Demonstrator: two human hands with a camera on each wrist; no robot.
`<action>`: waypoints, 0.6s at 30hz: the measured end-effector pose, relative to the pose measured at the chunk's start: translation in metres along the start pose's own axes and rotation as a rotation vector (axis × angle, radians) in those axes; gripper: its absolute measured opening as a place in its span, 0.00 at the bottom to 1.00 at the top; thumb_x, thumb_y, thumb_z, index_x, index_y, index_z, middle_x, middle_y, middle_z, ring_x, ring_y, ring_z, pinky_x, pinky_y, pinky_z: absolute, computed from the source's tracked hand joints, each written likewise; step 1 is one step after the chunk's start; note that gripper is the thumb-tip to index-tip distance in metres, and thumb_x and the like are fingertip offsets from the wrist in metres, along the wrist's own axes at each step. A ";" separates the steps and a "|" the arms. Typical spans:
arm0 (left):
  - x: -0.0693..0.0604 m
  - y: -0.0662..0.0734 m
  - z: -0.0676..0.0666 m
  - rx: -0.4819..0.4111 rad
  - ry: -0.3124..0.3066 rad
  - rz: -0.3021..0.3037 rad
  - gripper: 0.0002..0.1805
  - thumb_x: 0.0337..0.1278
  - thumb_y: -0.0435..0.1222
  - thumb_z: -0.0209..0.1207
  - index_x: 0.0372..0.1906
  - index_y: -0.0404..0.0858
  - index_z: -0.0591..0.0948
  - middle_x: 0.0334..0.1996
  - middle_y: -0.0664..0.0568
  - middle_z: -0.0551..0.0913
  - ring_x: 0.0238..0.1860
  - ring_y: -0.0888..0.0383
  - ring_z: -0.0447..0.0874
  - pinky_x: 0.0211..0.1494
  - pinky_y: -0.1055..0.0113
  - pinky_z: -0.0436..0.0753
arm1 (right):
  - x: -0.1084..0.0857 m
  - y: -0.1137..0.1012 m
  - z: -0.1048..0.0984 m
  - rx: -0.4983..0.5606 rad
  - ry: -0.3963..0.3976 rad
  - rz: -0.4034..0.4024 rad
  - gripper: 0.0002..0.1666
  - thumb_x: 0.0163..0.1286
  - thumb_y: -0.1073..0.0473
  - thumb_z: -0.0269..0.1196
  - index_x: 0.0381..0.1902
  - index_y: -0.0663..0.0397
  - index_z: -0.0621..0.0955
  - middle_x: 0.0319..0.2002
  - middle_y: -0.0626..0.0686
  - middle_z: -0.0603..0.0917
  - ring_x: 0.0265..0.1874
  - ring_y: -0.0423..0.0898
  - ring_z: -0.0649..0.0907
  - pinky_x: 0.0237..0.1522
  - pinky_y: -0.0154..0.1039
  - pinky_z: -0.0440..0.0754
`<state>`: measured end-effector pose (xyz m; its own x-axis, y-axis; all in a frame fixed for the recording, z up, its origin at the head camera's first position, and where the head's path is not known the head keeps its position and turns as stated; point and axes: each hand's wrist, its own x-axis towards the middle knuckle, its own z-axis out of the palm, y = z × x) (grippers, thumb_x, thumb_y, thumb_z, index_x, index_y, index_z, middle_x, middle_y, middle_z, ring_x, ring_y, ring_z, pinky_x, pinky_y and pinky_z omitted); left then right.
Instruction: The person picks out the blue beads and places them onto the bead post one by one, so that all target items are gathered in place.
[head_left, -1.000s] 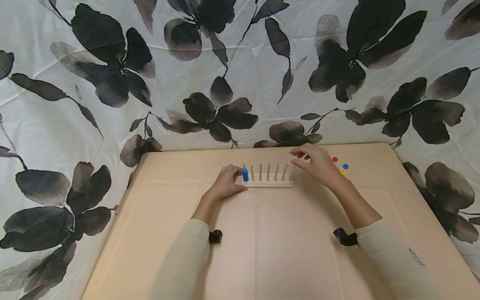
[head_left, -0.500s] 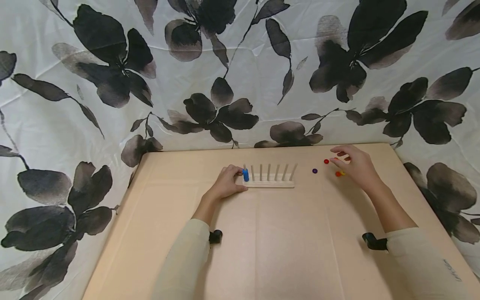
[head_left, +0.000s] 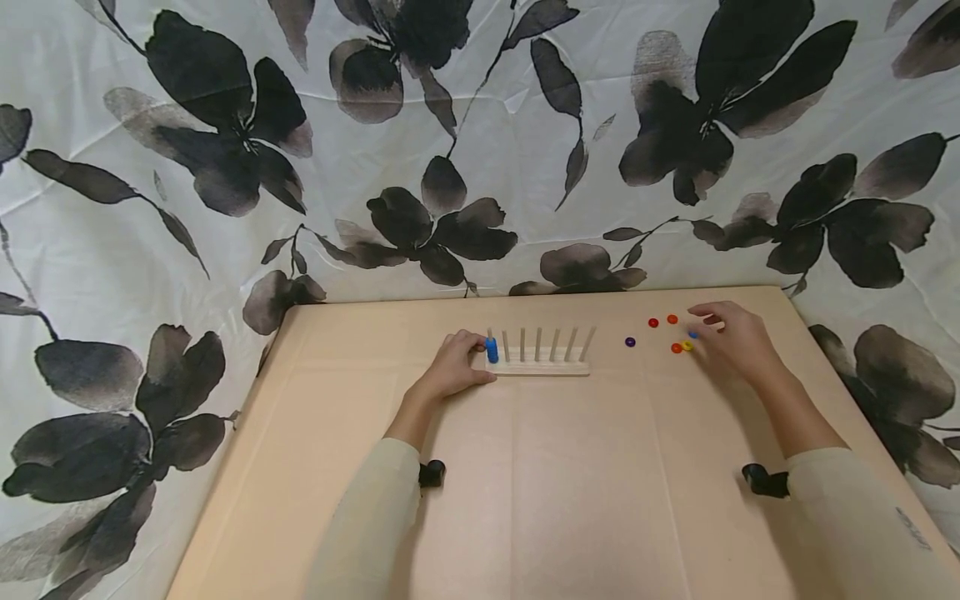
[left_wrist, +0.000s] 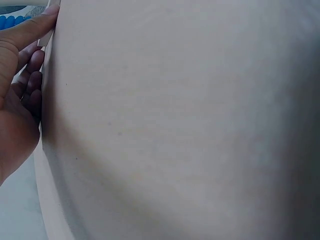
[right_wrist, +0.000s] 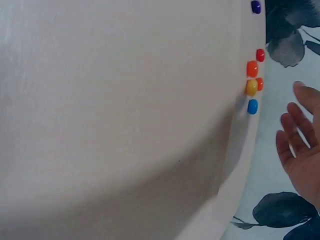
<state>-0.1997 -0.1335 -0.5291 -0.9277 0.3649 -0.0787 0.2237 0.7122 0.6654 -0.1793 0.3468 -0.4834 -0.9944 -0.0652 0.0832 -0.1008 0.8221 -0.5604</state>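
My left hand [head_left: 452, 365] grips the left end of a wooden peg rack [head_left: 555, 372], with the thumb at the front edge. Blue beads [head_left: 492, 350] are stacked on the leftmost peg; the other pegs stand bare. In the left wrist view those blue beads [left_wrist: 12, 22] show at the upper left, beyond the thumb. My right hand [head_left: 738, 340] hovers beside a blue bead [head_left: 692, 334], its fingers loosely bent and holding nothing. The right wrist view shows this hand [right_wrist: 305, 145] apart from the blue bead [right_wrist: 253, 106].
Near the right hand lie a yellow bead [head_left: 687, 345], an orange-red bead [head_left: 677, 348], an orange bead [head_left: 672, 319] and a red bead [head_left: 653, 322]. A purple bead [head_left: 630, 342] sits closer to the rack. Behind the table [head_left: 585, 500] hangs a floral cloth [head_left: 525, 150].
My right hand has moved right, from the rack's right end to the loose beads, uncovering the purple and red ones. The left hand and the rack have stayed put.
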 end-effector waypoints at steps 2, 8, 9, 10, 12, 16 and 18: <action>0.000 0.000 0.000 -0.005 -0.001 -0.001 0.34 0.50 0.42 0.78 0.62 0.36 0.79 0.54 0.48 0.78 0.61 0.47 0.69 0.71 0.53 0.69 | 0.001 0.004 0.002 -0.016 -0.037 0.023 0.24 0.75 0.59 0.65 0.64 0.64 0.78 0.61 0.70 0.77 0.57 0.69 0.78 0.56 0.68 0.76; -0.002 0.002 0.000 0.000 -0.003 -0.006 0.34 0.51 0.43 0.78 0.62 0.36 0.79 0.55 0.48 0.79 0.62 0.47 0.69 0.71 0.53 0.69 | 0.005 0.015 0.007 -0.038 -0.104 0.045 0.23 0.76 0.61 0.62 0.64 0.68 0.77 0.58 0.72 0.78 0.56 0.70 0.79 0.58 0.68 0.76; -0.002 0.002 0.000 0.003 -0.003 -0.007 0.34 0.51 0.43 0.78 0.62 0.36 0.79 0.55 0.48 0.79 0.61 0.48 0.69 0.70 0.53 0.69 | 0.006 0.017 0.007 -0.038 -0.106 0.045 0.23 0.76 0.61 0.62 0.63 0.68 0.77 0.57 0.72 0.78 0.56 0.71 0.78 0.58 0.68 0.75; -0.002 0.002 0.000 0.006 -0.002 -0.007 0.34 0.51 0.43 0.78 0.62 0.36 0.79 0.55 0.49 0.79 0.61 0.48 0.69 0.70 0.53 0.69 | 0.007 0.018 0.007 -0.036 -0.108 0.048 0.23 0.75 0.62 0.62 0.63 0.68 0.77 0.56 0.72 0.78 0.55 0.70 0.79 0.59 0.68 0.75; -0.002 0.003 0.000 0.007 -0.002 -0.009 0.34 0.51 0.43 0.78 0.62 0.36 0.79 0.55 0.49 0.79 0.60 0.48 0.70 0.70 0.53 0.69 | 0.007 0.020 0.008 -0.036 -0.115 0.055 0.23 0.75 0.63 0.62 0.63 0.69 0.77 0.56 0.73 0.79 0.55 0.70 0.78 0.59 0.68 0.75; -0.002 0.003 -0.001 0.004 -0.001 -0.008 0.34 0.50 0.42 0.78 0.62 0.36 0.79 0.55 0.48 0.79 0.60 0.48 0.69 0.70 0.53 0.69 | 0.009 0.024 0.011 -0.036 -0.135 0.076 0.23 0.75 0.64 0.62 0.63 0.70 0.76 0.56 0.73 0.79 0.55 0.70 0.78 0.61 0.68 0.75; -0.002 0.003 -0.001 -0.001 0.000 -0.007 0.34 0.51 0.42 0.78 0.62 0.36 0.79 0.55 0.48 0.79 0.61 0.48 0.69 0.70 0.53 0.69 | 0.010 0.026 0.013 -0.042 -0.137 0.086 0.22 0.76 0.64 0.62 0.62 0.70 0.76 0.55 0.73 0.79 0.55 0.70 0.78 0.61 0.67 0.75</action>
<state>-0.1976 -0.1330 -0.5262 -0.9291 0.3602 -0.0835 0.2169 0.7140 0.6657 -0.1925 0.3599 -0.5079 -0.9947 -0.0675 -0.0780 -0.0165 0.8507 -0.5254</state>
